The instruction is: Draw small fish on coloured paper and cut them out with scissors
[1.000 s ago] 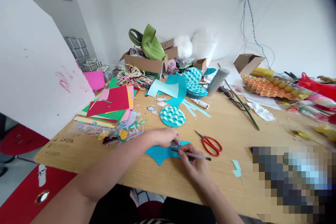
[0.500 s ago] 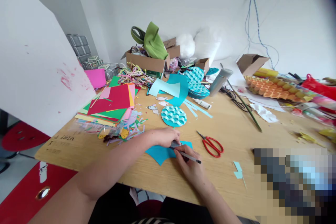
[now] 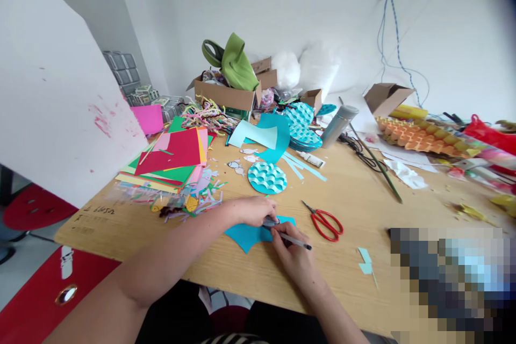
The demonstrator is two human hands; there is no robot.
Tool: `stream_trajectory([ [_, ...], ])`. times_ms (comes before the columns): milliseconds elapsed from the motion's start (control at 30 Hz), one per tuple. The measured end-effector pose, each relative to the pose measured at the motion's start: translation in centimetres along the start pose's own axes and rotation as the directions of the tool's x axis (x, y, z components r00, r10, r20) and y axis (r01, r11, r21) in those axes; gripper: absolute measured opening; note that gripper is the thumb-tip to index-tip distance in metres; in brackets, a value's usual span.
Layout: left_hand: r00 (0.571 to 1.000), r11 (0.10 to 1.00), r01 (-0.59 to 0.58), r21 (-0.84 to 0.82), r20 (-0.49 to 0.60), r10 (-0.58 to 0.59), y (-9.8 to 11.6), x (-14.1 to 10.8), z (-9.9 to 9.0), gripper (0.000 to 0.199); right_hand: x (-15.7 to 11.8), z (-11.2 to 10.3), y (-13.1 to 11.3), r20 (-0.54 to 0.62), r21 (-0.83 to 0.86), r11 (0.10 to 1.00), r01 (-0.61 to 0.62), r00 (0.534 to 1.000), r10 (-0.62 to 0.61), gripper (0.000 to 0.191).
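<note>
A blue piece of paper (image 3: 245,236) lies on the table near its front edge. My right hand (image 3: 294,250) is closed round a pen (image 3: 295,240), whose tip end is over the paper by my left hand. My left hand (image 3: 258,212) rests on the paper's upper part, fingers bent over a small dark or grey item (image 3: 269,221) too hidden to name. Just beyond my hands sits a round blue disc (image 3: 267,178) with pale wavy strips. Red-handled scissors (image 3: 325,222) lie to the right of my right hand.
Coloured paper sheets (image 3: 173,153) and paper scraps lie at the left. Further back are small fish cut-outs (image 3: 249,158), a glue bottle (image 3: 310,159), stacked blue discs (image 3: 305,138), a grey flask (image 3: 339,126) and a cardboard box (image 3: 221,95). A green stick (image 3: 379,164) lies at the right.
My right hand and the pen have shifted slightly to the right. My left hand stays on the blue paper.
</note>
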State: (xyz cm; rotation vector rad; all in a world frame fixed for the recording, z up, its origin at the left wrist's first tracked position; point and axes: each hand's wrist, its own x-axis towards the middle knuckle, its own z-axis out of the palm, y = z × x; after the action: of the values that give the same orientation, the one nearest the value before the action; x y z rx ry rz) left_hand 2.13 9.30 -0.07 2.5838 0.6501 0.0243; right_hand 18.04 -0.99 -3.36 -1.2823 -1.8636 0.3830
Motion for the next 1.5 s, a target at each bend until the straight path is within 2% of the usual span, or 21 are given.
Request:
stream_trajectory([
  [300,0.998,1.000,-0.005,-0.014,-0.064,0.004,-0.2,0.2,0.9,0.026,-0.2,0.0,-0.1,-0.020,-0.021,0.995,0.100,0.995,-0.101,0.016],
  [467,0.997,1.000,-0.003,-0.021,-0.077,0.002,0.0,0.0,0.9,0.024,-0.5,0.0,0.0,-0.022,-0.029,0.994,0.102,0.995,-0.102,0.016],
  [700,0.997,0.999,-0.002,-0.041,-0.083,-0.001,0.3,-0.2,0.7,0.018,-0.7,0.0,0.6,-0.047,-0.001,1.000,0.021,0.999,-0.021,0.019],
  [1067,0.995,0.998,0.026,-0.058,-0.092,-0.032,0.5,-0.3,0.7,0.014,-0.1,-0.3,0.2,-0.037,0.141,0.967,-0.212,0.975,0.219,0.030],
  [1500,0.994,0.999,0.019,-0.047,-0.104,-0.023,0.8,-0.5,0.5,0.020,0.3,-0.8,0.5,-0.011,0.180,0.934,-0.310,0.948,0.317,0.037],
])
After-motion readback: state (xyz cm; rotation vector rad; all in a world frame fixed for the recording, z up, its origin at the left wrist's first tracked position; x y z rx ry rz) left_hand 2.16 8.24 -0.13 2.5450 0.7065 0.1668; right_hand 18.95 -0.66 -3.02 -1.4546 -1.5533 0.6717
